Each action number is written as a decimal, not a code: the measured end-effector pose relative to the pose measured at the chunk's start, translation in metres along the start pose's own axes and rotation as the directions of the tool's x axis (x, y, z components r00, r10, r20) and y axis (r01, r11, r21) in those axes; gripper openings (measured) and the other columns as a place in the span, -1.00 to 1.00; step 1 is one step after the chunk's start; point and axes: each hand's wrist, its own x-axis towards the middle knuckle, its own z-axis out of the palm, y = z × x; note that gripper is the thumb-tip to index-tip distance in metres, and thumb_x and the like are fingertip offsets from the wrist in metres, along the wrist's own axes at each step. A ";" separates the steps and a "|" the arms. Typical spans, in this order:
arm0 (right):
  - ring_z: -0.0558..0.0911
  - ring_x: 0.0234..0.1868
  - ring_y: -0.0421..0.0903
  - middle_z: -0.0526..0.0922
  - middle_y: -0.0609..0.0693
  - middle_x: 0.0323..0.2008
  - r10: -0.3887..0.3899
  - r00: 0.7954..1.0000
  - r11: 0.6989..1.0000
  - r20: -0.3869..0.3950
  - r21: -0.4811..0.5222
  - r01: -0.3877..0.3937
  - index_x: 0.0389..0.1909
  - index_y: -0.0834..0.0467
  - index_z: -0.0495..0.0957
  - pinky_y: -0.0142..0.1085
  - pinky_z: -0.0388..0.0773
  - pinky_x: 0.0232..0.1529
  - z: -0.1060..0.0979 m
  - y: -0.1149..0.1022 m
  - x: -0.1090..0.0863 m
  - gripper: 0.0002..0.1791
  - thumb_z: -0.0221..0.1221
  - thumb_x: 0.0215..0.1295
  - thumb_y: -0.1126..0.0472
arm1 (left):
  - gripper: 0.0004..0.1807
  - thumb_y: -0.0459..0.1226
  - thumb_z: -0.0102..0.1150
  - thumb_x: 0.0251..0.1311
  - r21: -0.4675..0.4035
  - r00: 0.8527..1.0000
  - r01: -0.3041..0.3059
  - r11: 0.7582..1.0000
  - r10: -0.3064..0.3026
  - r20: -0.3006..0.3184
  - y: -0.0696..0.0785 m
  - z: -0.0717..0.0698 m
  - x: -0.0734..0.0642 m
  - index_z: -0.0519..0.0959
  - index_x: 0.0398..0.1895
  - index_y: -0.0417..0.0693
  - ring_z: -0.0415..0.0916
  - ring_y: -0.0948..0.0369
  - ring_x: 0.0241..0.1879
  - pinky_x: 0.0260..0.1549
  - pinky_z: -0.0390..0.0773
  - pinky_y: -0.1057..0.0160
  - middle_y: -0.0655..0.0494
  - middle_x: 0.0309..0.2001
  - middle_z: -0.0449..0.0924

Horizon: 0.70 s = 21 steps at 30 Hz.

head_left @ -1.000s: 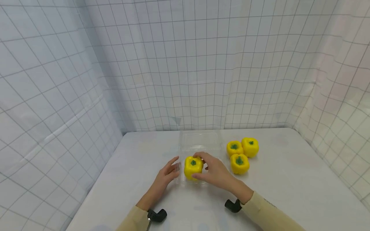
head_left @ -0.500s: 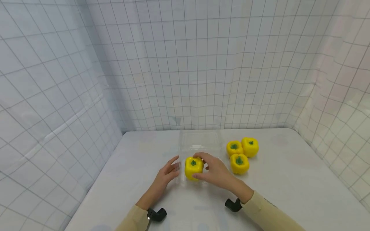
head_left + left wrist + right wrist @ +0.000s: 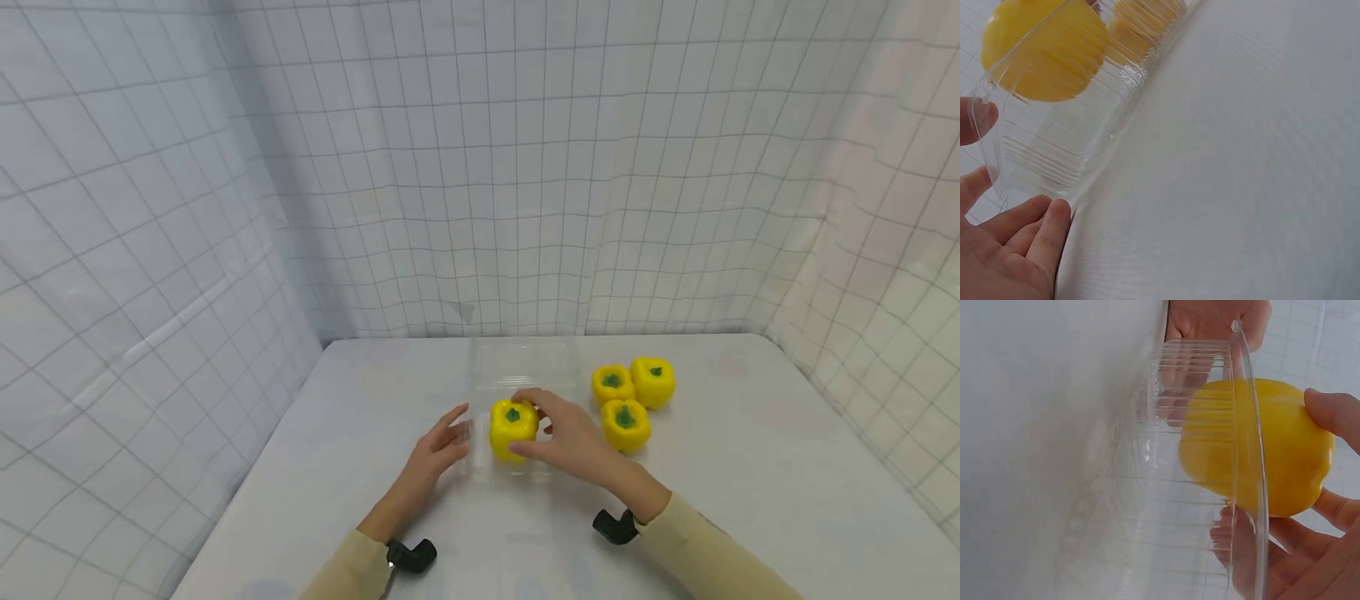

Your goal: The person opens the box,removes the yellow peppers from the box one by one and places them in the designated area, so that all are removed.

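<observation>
A yellow bell pepper (image 3: 513,432) with a green stem is gripped by my right hand (image 3: 572,444), thumb on its near side and fingers on the far side. It hangs over a clear plastic clamshell container (image 3: 1249,550); the right wrist view shows its lower part below the rim, behind the clear wall. My left hand (image 3: 430,454) lies at the container's left side, fingers fairly straight. In the left wrist view its fingertips (image 3: 1055,212) touch the low edge of the container and its thumb is near the rim.
To the right of the container, three more yellow bell peppers (image 3: 626,425) stand close together on the white table (image 3: 720,483). The container's raised lid (image 3: 522,363) lies open toward the back. White gridded curtains (image 3: 525,167) surround the table on the visible sides.
The right hand and its pepper have shifted slightly right and up over the container in the last half second. The left hand has hardly moved, and the other peppers stay put.
</observation>
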 end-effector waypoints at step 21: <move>0.53 -0.07 -0.21 0.53 -0.28 0.18 0.028 0.996 0.998 -0.085 -0.061 -0.033 0.29 -0.11 0.45 -0.09 0.65 -0.06 -0.040 -0.010 -0.011 -0.30 0.44 0.14 -0.16 | -0.32 -0.26 0.07 0.44 -0.024 0.999 -0.032 0.999 0.032 0.019 0.003 0.001 -0.002 0.15 0.58 0.13 0.22 -0.07 0.44 0.34 0.23 -0.20 -0.19 0.44 0.29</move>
